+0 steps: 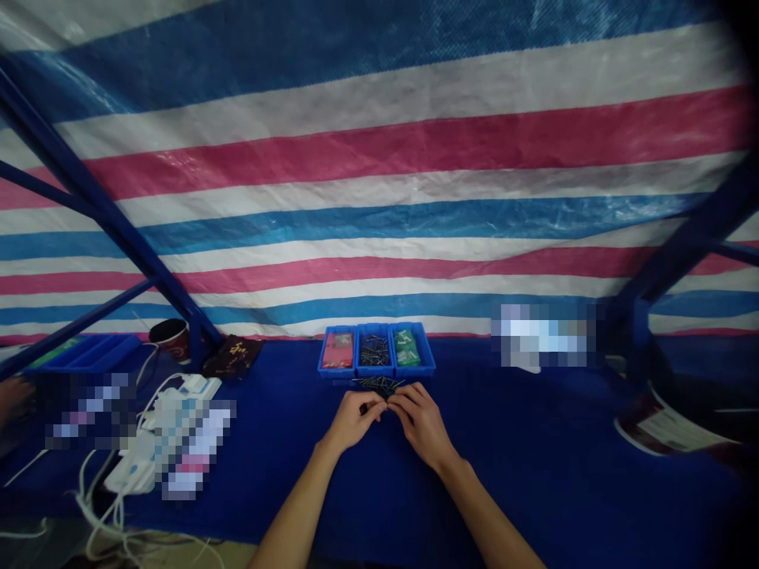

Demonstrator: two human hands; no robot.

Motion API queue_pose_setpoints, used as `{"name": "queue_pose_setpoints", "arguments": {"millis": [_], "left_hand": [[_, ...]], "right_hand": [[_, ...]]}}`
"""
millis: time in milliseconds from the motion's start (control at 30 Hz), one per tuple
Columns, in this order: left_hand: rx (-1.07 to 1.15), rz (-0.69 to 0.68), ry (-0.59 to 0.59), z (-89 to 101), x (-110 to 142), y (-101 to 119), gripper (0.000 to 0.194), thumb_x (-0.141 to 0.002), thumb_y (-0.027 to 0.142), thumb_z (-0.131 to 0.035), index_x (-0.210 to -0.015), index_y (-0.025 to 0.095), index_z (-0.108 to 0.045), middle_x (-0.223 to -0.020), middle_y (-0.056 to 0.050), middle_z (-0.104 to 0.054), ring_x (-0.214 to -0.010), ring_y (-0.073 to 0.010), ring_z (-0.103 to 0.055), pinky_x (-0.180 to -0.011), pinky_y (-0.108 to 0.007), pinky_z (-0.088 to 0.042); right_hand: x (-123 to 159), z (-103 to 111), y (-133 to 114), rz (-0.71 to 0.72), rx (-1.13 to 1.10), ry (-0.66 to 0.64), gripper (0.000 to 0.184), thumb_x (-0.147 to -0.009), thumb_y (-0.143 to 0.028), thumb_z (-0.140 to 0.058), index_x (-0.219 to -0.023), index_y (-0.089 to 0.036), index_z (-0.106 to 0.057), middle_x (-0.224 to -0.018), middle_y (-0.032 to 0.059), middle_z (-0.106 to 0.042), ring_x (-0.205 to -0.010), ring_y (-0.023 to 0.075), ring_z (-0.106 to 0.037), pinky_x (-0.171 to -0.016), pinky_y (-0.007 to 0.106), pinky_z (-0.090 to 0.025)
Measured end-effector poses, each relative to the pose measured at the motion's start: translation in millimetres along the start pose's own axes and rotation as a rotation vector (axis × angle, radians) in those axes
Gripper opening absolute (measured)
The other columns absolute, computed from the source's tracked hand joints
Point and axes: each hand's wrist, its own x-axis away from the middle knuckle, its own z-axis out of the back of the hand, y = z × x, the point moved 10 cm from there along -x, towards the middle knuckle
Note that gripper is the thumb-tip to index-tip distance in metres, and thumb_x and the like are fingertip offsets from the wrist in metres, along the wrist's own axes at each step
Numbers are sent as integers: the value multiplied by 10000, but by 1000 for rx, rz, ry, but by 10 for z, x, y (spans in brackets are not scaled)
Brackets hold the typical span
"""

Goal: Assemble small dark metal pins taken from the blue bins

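Note:
My left hand (pixel 349 420) and my right hand (pixel 423 425) meet over the blue table, fingertips pinched close together. Whatever lies between the fingers is too small to make out. Just beyond the fingertips is a loose pile of dark, thin pieces that look like screws (pixel 377 384). Behind the pile stand three blue bins side by side. The middle bin (pixel 375 371) contains more of these dark pieces. Pink material fills much of the left bin (pixel 337 374), and the right bin (pixel 415 370) holds a green packet with small white pieces.
Left lie a white power strip (pixel 127 470) with cables, a dark brown packet (pixel 232 356) and a dark cup (pixel 171 340). Another person's hand (pixel 15 401) shows at the left edge. A large round container (pixel 670 423) stands right. Striped sheeting (pixel 415 190) hangs behind the table.

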Motion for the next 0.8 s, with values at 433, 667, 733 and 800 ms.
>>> {"name": "queue_pose_setpoints", "arguments": {"millis": [433,667,733,800], "left_hand": [[32,-23,5,-12,-2,7,329,-966,326,-556,-735,135,-691,-647,-9,-669,-593,-115,-568,-604,-207,-361],[61,-3,27,12,1,-27,304,-963,317,-559,-765,134,-700,-630,-3,-657,-574,-112,-545,-587,-207,-346],[59,-3,21,11,0,-26,306,-963,315,-558,-761,135,-701,-629,-3,-657,-574,-112,-546,-587,-208,-345],[50,-4,18,11,0,-21,314,-967,316,-553,-755,136,-700,-637,-6,-661,-582,-113,-552,-590,-210,-346]], "right_hand": [[5,-106,34,-90,139,-113,304,-1046,-229,-391,-831,-209,-605,-829,41,-629,-839,207,-574,-822,366,-413],[19,-42,59,-79,-44,-53,161,-1004,-234,-504,-1112,-241,-623,-1012,50,-671,-902,199,-642,-805,314,-487],[22,-48,72,-86,-65,-54,158,-1009,-219,-485,-1045,-242,-638,-952,36,-672,-840,182,-650,-765,293,-492],[22,-50,75,-87,-73,-53,172,-1013,-219,-474,-995,-243,-643,-918,28,-668,-799,174,-651,-738,282,-490]]}}
